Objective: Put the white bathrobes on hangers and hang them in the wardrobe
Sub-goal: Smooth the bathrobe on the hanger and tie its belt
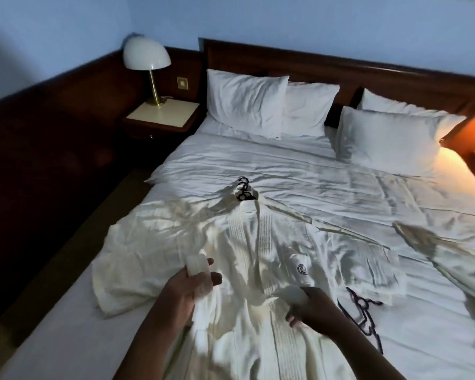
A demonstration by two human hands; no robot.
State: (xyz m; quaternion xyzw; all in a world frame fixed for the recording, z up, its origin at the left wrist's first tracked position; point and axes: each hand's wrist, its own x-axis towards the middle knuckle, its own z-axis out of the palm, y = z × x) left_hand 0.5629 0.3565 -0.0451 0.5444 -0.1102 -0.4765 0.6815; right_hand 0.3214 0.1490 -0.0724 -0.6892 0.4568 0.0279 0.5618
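A white bathrobe (258, 242) lies spread on a bed (340, 171), and black hanger hooks (244, 189) poke out at its collar, so it seems to be hangered already. The person's left hand (187, 289) grips the robe's belt (196, 263), and the right hand (310, 305) clutches white fabric at the waist. Hanging it remains; no wardrobe is visible.
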